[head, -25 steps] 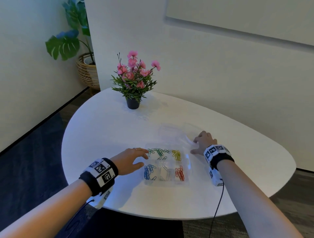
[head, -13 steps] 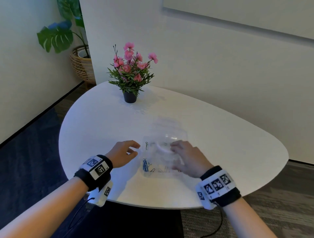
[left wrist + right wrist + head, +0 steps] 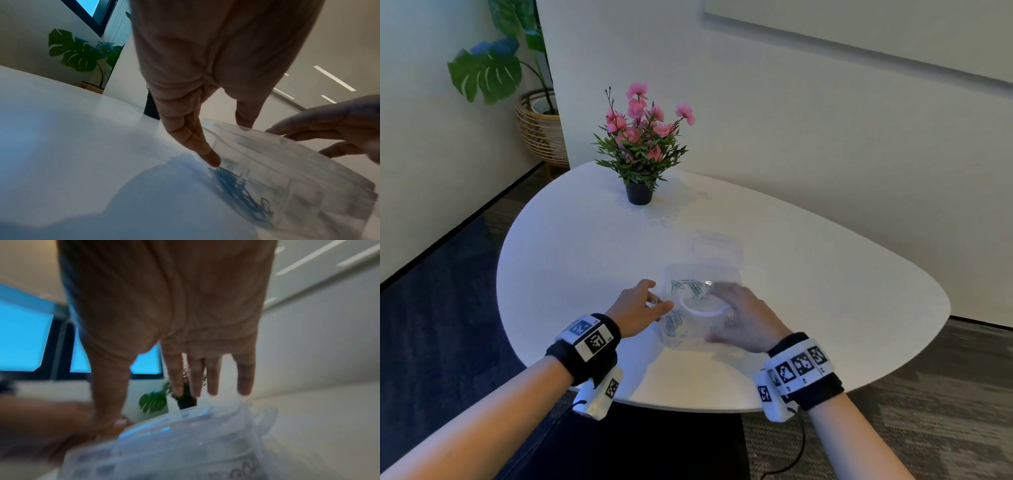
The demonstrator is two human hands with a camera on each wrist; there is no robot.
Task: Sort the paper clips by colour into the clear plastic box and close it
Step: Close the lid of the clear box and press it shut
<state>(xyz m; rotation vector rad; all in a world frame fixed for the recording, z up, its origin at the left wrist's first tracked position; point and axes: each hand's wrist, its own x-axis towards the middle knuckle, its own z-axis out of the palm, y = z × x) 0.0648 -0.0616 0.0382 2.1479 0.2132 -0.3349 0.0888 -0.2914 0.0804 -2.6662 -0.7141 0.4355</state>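
Note:
The clear plastic box (image 3: 700,337) sits near the front of the white table (image 3: 571,260), its lid folded down over it. Through the plastic show green clips (image 3: 688,287), blue clips (image 3: 674,320) and red clips (image 3: 729,322). My left hand (image 3: 655,298) is at the box's left edge, with straight fingers (image 3: 205,151) against the side wall and the thumb on the lid. My right hand (image 3: 736,308) lies flat over the lid with its straight fingers (image 3: 211,378) spread, blurred. The box (image 3: 287,178) with blue clips (image 3: 238,186) appears in the left wrist view.
A black pot of pink flowers (image 3: 640,144) stands at the table's far side. The table's front edge (image 3: 688,407) runs just behind my wrists. A leafy plant in a wicker basket (image 3: 537,126) is on the floor at the far left, by the wall.
My right hand has swung the lid from behind the box down over it and now lies on top. The left hand has stayed at the box's left edge.

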